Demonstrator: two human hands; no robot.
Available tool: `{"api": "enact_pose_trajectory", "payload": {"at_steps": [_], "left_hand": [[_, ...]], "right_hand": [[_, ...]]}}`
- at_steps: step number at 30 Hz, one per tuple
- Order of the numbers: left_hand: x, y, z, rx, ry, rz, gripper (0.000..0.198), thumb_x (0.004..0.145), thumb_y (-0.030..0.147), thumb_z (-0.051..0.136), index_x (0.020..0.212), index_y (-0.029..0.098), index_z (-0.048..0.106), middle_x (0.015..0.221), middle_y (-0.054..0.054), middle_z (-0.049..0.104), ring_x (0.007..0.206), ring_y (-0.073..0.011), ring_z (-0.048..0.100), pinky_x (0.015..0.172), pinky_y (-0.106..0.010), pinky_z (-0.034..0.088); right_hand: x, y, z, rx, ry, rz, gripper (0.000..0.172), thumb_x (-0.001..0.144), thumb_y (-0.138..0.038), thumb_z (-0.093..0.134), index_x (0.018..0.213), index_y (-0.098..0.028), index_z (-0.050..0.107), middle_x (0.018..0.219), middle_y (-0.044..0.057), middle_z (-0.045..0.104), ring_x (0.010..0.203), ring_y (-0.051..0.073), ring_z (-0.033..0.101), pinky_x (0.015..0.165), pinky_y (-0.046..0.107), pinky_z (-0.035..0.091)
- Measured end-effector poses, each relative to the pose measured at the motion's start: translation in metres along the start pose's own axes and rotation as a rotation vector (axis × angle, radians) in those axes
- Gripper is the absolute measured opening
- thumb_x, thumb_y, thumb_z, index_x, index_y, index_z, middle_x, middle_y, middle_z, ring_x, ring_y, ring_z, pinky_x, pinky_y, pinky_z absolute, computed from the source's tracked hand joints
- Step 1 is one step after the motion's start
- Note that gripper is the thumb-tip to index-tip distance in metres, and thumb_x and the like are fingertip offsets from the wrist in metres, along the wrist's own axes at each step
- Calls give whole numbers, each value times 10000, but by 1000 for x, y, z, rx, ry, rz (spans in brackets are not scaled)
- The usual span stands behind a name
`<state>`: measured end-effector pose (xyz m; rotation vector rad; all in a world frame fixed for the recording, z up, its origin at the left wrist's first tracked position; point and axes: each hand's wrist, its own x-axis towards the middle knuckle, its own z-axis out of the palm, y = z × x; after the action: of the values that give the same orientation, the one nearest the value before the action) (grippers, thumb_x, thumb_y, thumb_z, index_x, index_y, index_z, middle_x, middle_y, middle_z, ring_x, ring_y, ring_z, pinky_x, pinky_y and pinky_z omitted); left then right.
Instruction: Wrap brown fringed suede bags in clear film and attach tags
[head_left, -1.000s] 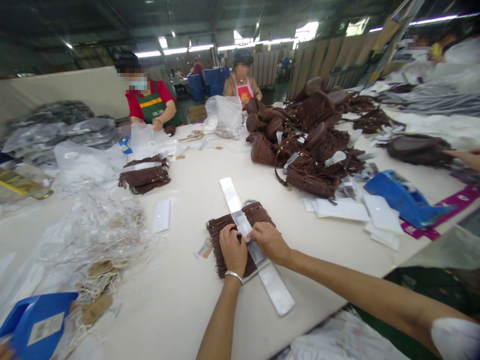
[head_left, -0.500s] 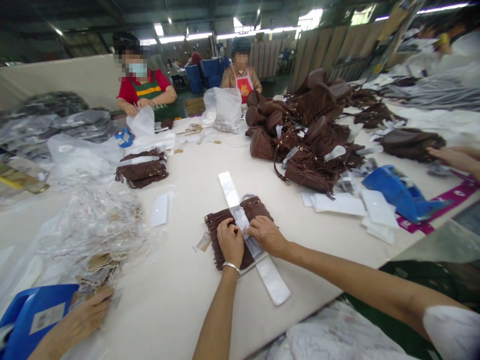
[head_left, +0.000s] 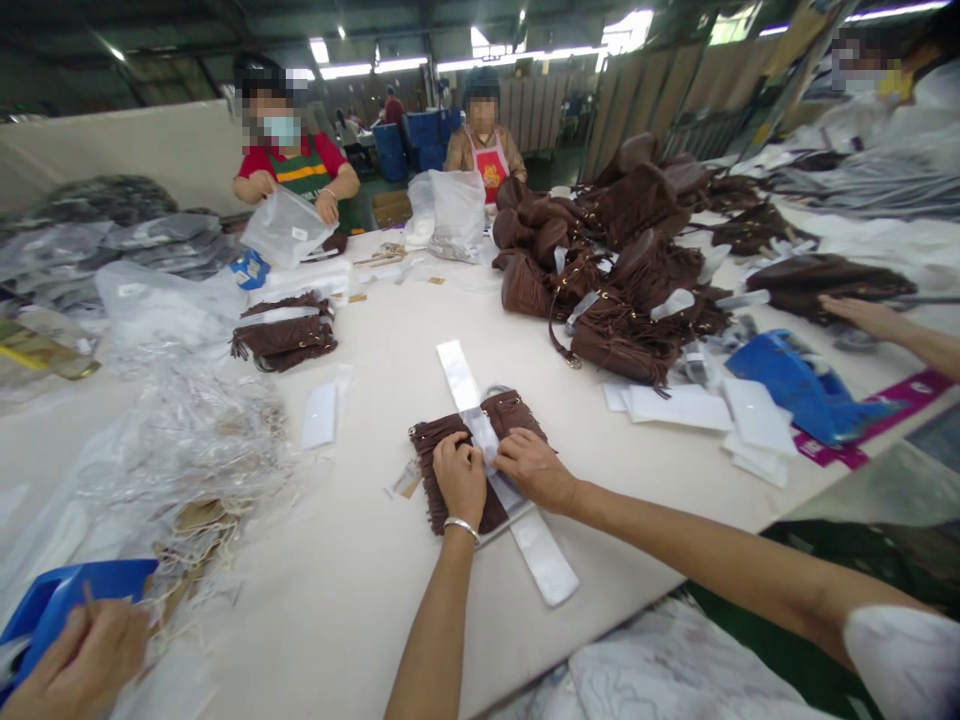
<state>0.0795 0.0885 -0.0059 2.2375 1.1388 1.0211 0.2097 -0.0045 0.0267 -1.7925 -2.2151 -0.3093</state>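
Left hand (head_left: 461,482) and right hand (head_left: 534,470) press strip (head_left: 459,376) on fringed bag (head_left: 519,413); cannot tell either grip.

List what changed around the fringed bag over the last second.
A co-worker's hand came in at lower left, and the person in red lifted a plastic bag. The left hand and right hand stayed on the pale strip across the brown fringed bag, which did not move.

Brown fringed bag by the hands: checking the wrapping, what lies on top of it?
A pale plastic strip crosses it, pinned by left hand and right hand. They hide the bag's middle.
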Motion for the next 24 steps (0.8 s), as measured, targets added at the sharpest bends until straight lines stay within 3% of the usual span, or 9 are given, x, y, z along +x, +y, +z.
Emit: {"api": "enact_pose_trajectory", "payload": {"at_steps": [7,24], "left_hand": [[2,1,1,28,-9,-23,208,817,154,526,633,204,608,1078,-73,643,1071,-247,513,994,-434,408],[1,-2,3,31,-48,9,217,834,153,493,642,198,585,1087,-95,631,1092,-261,499,1018,-473,389]], "right_hand": [[-2,2,-1,-21,12,-41,197,959,-162,451,947,-191,645,856,51,555,888,198,464,1022,397,306],[-2,-3,-4,-73,-217,-111,166,931,-151,479,950,-139,644,913,82,589,890,215,486,1027,478,265]]}}
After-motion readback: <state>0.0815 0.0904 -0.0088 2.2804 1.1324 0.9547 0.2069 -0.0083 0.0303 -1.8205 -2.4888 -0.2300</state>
